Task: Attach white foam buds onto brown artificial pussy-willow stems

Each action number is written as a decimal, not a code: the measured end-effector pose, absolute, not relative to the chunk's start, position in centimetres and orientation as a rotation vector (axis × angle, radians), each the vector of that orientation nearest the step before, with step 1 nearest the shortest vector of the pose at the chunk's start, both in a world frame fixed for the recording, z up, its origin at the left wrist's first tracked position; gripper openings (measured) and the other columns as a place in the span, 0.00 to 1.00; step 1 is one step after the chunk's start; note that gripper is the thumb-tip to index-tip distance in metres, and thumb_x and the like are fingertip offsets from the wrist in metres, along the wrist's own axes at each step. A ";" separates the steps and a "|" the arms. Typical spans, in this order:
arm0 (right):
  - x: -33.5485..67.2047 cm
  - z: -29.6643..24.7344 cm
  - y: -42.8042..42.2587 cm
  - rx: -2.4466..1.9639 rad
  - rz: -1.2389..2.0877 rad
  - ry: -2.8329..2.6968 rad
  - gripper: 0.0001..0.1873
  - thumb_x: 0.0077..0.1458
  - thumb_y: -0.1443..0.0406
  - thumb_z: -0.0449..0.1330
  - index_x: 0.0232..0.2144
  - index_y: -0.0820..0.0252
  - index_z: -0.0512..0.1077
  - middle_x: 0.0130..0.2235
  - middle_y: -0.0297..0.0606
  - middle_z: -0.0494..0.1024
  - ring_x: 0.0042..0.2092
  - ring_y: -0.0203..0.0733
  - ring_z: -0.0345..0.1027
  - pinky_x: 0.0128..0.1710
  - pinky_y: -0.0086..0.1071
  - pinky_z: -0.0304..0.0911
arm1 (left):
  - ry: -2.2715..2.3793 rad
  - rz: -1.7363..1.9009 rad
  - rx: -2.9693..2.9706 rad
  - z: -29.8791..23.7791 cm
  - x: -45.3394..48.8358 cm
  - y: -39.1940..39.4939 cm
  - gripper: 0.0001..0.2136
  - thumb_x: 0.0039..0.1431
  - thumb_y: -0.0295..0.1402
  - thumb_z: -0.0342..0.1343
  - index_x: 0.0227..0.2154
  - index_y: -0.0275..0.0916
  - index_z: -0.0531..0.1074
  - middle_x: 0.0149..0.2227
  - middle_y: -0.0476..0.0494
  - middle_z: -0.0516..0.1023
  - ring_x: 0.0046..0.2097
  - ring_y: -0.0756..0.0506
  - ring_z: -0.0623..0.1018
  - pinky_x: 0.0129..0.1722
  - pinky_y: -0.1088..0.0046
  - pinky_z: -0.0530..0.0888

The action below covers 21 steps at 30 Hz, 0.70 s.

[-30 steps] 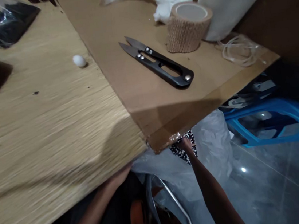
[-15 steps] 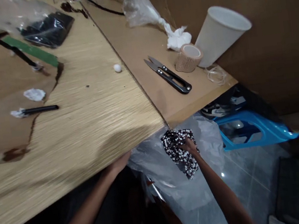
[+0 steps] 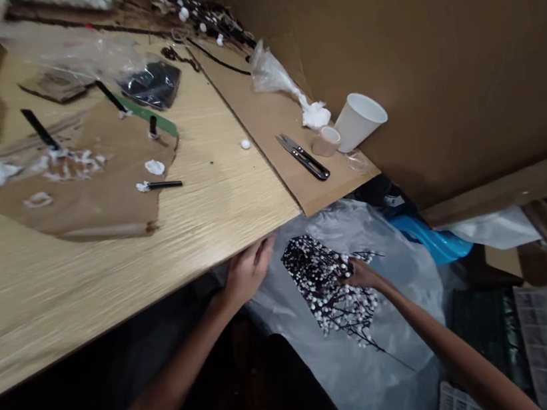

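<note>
Below the table edge my right hand (image 3: 360,274) is closed on a bunch of dark twigs studded with small white beads (image 3: 327,285), which lies over a clear plastic bag (image 3: 400,323). My left hand (image 3: 249,272) rests with fingers together against the underside of the wooden table's front edge (image 3: 198,242), touching the plastic bag's rim; whether it grips anything is hidden.
On the table lie black thread snips (image 3: 303,156), a tape roll (image 3: 326,140), a tipped white cup (image 3: 359,120), a white bead (image 3: 245,144), brown paper (image 3: 90,189) with white scraps and dark sticks. A cardboard wall (image 3: 408,46) stands to the right, a blue stool (image 3: 432,244) below.
The view has pulled back and up, showing more of the table. My right hand has drawn the beaded twig bunch further out from under the table; my left hand has come into view at the edge.
</note>
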State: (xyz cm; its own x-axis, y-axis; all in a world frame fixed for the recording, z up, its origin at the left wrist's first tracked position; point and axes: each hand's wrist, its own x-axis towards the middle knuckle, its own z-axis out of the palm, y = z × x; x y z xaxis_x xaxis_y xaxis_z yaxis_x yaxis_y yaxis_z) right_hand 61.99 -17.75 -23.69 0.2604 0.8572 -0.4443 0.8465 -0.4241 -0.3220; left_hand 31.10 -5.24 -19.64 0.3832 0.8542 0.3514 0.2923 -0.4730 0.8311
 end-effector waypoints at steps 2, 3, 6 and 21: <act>61.8 -22.2 -17.5 -2.461 0.955 -1.708 0.09 0.34 0.62 0.63 0.20 0.61 0.69 0.23 0.33 0.73 0.29 0.40 0.65 0.32 0.31 0.64 | 0.950 1.062 1.944 -18.7 31.5 -5.2 0.12 0.61 0.33 0.46 0.40 0.40 0.74 0.40 0.46 0.80 0.40 0.47 0.78 0.48 0.72 0.71; 61.7 -21.5 -17.4 -2.447 0.984 -1.715 0.09 0.34 0.63 0.63 0.19 0.61 0.68 0.23 0.32 0.73 0.29 0.39 0.65 0.31 0.30 0.64 | 0.948 1.053 1.937 -18.4 31.6 -5.2 0.12 0.61 0.33 0.46 0.41 0.40 0.74 0.40 0.46 0.80 0.41 0.47 0.78 0.49 0.72 0.71; 60.8 -19.7 -17.4 -2.414 1.041 -1.739 0.10 0.34 0.62 0.64 0.19 0.61 0.67 0.22 0.31 0.73 0.28 0.37 0.64 0.30 0.28 0.63 | 0.971 0.987 1.929 -17.7 31.9 -5.1 0.13 0.61 0.33 0.45 0.44 0.40 0.72 0.42 0.45 0.79 0.43 0.47 0.77 0.49 0.71 0.71; 58.2 -12.7 -20.0 -2.516 0.866 -1.843 0.13 0.40 0.66 0.62 0.33 0.63 0.72 0.33 0.37 0.78 0.36 0.44 0.70 0.42 0.34 0.65 | 0.995 0.726 2.049 -16.4 34.6 -2.8 0.13 0.61 0.28 0.46 0.45 0.37 0.71 0.50 0.40 0.75 0.55 0.43 0.70 0.57 0.68 0.62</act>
